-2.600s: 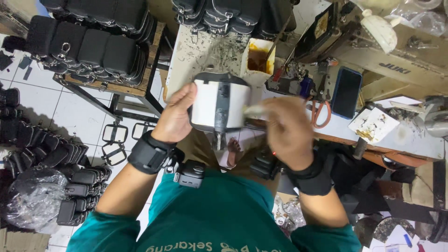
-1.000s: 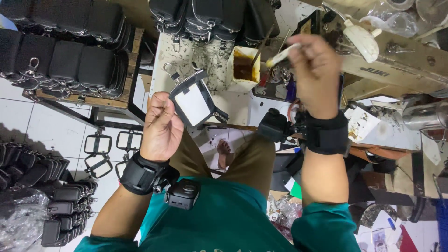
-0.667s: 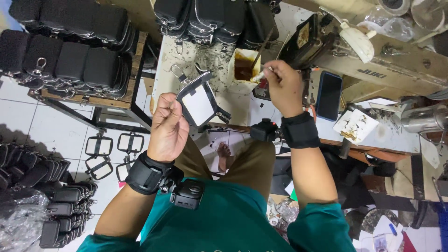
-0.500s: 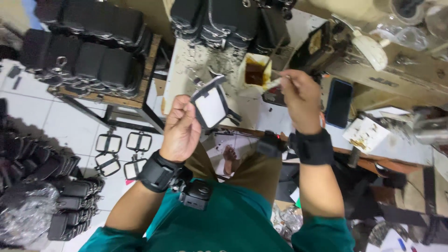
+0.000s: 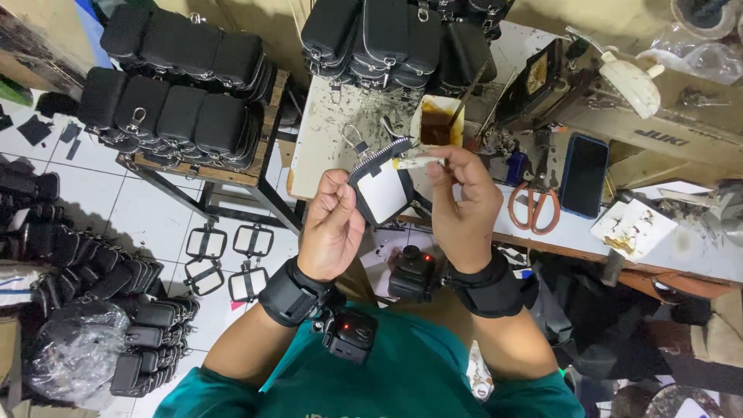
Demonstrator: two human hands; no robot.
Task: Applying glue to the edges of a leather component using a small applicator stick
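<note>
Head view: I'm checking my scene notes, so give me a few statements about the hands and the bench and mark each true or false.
1. The left hand holds a small pouch panel with a white face and a zipper edge. True.
2. The right hand is empty. False: its fingers pinch a thin brush beside the panel's top.
3. A cup of brown glue stands on the bench beyond the hands. True.
4. The orange-handled scissors lie on the floor tiles. False: they lie on the bench, beside a dark phone.
5. Finished black pouches are stacked on a wooden rack to the left. True.
</note>
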